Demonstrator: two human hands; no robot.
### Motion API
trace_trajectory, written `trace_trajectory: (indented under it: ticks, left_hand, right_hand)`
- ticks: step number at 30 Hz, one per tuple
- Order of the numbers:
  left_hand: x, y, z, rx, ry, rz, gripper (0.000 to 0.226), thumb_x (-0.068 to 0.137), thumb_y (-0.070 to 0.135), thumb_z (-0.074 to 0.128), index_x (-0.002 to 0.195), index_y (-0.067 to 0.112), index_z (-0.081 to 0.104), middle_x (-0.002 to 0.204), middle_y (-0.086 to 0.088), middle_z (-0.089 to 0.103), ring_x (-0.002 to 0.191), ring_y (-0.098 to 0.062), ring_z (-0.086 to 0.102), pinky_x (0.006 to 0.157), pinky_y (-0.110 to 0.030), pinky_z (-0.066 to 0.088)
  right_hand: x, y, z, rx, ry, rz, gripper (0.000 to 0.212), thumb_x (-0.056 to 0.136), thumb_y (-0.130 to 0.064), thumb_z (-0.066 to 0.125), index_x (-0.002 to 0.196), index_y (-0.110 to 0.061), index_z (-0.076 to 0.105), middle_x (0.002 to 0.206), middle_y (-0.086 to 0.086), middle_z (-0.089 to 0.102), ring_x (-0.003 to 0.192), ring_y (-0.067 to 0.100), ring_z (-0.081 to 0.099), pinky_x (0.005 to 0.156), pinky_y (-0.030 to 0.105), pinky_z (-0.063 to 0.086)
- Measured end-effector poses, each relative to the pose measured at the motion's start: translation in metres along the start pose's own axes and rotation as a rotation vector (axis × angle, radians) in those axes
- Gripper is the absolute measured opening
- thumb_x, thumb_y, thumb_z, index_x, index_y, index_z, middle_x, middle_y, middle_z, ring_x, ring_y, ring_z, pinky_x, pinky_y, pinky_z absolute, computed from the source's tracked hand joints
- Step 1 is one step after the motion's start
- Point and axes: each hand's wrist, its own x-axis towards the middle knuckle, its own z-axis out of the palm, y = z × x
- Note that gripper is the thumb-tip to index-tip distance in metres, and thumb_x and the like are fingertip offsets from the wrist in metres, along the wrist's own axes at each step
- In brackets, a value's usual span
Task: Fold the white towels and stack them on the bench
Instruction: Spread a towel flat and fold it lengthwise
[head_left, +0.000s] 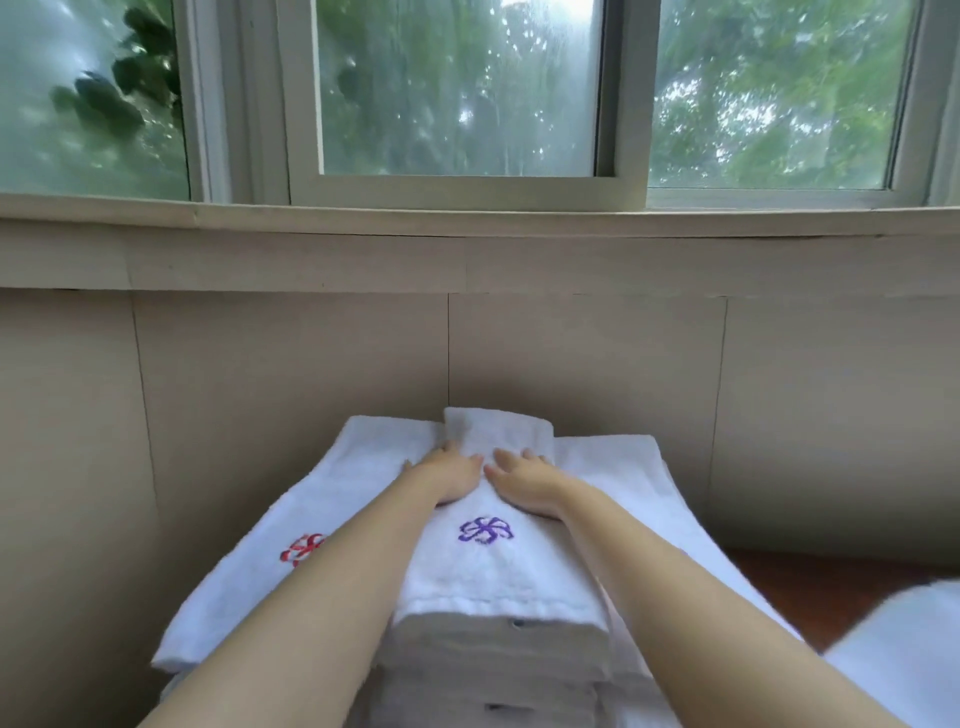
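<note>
A folded white towel with a purple flower emblem (485, 558) lies on top of a tall stack of folded towels (498, 654) in the middle. My left hand (452, 475) and my right hand (527, 483) rest flat on its far half, fingers spread, palms down, side by side. To the left lies another white towel with a red emblem (260, 551). A further white towel (618, 467) lies flat to the right of the stack.
A beige panelled wall (311, 364) rises right behind the towels, with a window sill and windows above. A strip of reddish-brown bench (810, 587) shows at the right. Another white cloth (909, 654) fills the lower right corner.
</note>
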Motion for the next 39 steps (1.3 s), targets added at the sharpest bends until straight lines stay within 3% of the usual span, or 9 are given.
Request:
trace_trajectory:
  ticks: [6,8,10,14,20,23,30,36,39]
  left_hand:
    - [-0.104,-0.003,0.002,-0.063,-0.092,0.021,0.05,0.104,0.026,0.021,0.148,0.002,0.021,0.156,-0.02,0.012,0.144,-0.034,0.013,0.117,-0.047,0.015]
    - [-0.143,-0.007,0.007,-0.062,-0.058,0.031,0.055,0.104,0.034,0.022,0.148,0.002,0.02,0.157,-0.017,0.011,0.144,-0.031,0.014,0.116,-0.047,0.015]
    - [-0.182,-0.01,0.01,0.0,-0.013,0.055,0.06,0.102,0.041,0.019,0.149,0.003,0.017,0.157,-0.012,0.013,0.143,-0.028,0.018,0.115,-0.048,0.016]
    - [-0.256,-0.009,0.025,0.026,0.097,0.026,0.069,0.102,0.045,0.022,0.152,0.007,-0.006,0.16,-0.01,-0.009,0.148,-0.021,-0.003,0.118,-0.043,0.003]
    - [-0.321,0.033,0.054,0.159,0.134,0.109,0.071,0.101,0.04,0.03,0.151,0.007,-0.007,0.158,-0.014,-0.015,0.147,-0.026,-0.009,0.118,-0.044,0.003]
    - [-0.338,0.07,0.08,0.141,0.046,0.212,0.067,0.101,0.038,0.034,0.153,0.012,0.001,0.159,-0.012,-0.01,0.147,-0.027,-0.005,0.118,-0.046,0.007]
    - [-0.356,0.187,0.152,0.103,-0.177,0.443,0.065,0.097,0.035,0.043,0.151,0.013,0.015,0.159,-0.012,0.007,0.145,-0.029,0.012,0.116,-0.041,0.019]
    - [-0.369,0.262,0.221,0.009,-0.421,0.707,0.059,0.083,0.051,0.059,0.132,0.021,0.049,0.134,-0.008,0.043,0.128,-0.023,0.038,0.108,-0.029,0.026]
    - [-0.375,0.268,0.244,0.039,-0.283,0.786,0.059,0.072,0.062,0.068,0.12,0.031,0.053,0.121,-0.002,0.044,0.114,-0.019,0.043,0.103,-0.03,0.03]
  right_hand:
    - [-0.109,-0.02,0.01,0.028,0.071,-0.065,0.031,0.101,-0.029,0.024,0.111,-0.01,0.046,0.122,0.017,0.046,0.118,0.031,0.039,0.105,0.047,0.03]
    - [-0.149,-0.025,0.015,0.034,0.154,-0.095,0.033,0.101,-0.028,0.026,0.116,-0.012,0.049,0.118,0.013,0.049,0.115,0.033,0.041,0.101,0.044,0.032]
    - [-0.189,-0.027,0.023,0.022,0.202,-0.138,0.04,0.102,-0.027,0.027,0.135,-0.011,0.042,0.135,0.012,0.043,0.127,0.032,0.034,0.108,0.04,0.024]
    - [-0.263,-0.016,0.041,0.167,0.197,-0.146,0.053,0.101,-0.031,0.037,0.151,-0.023,0.02,0.16,0.004,0.005,0.147,0.023,0.005,0.116,0.036,0.014]
    - [-0.345,0.05,0.031,0.217,0.337,-0.056,0.041,0.099,-0.023,0.043,0.139,-0.017,0.043,0.148,0.002,0.038,0.14,0.017,0.028,0.109,0.027,0.024]
    - [-0.387,0.109,0.018,0.193,0.444,0.083,0.03,0.095,-0.014,0.046,0.122,-0.009,0.057,0.124,0.008,0.058,0.121,0.024,0.048,0.097,0.03,0.034]
    - [-0.468,0.261,-0.004,-0.038,0.42,0.562,0.037,0.092,-0.016,0.048,0.128,-0.011,0.051,0.131,0.009,0.053,0.125,0.025,0.045,0.102,0.029,0.032]
    - [-0.502,0.318,0.016,-0.258,0.397,0.523,0.035,0.097,-0.046,0.038,0.126,-0.029,0.048,0.129,-0.008,0.051,0.123,0.014,0.046,0.098,0.028,0.03]
    - [-0.502,0.318,0.018,-0.304,0.46,0.551,0.029,0.096,-0.047,0.038,0.113,-0.028,0.051,0.115,-0.005,0.054,0.111,0.019,0.049,0.092,0.031,0.033]
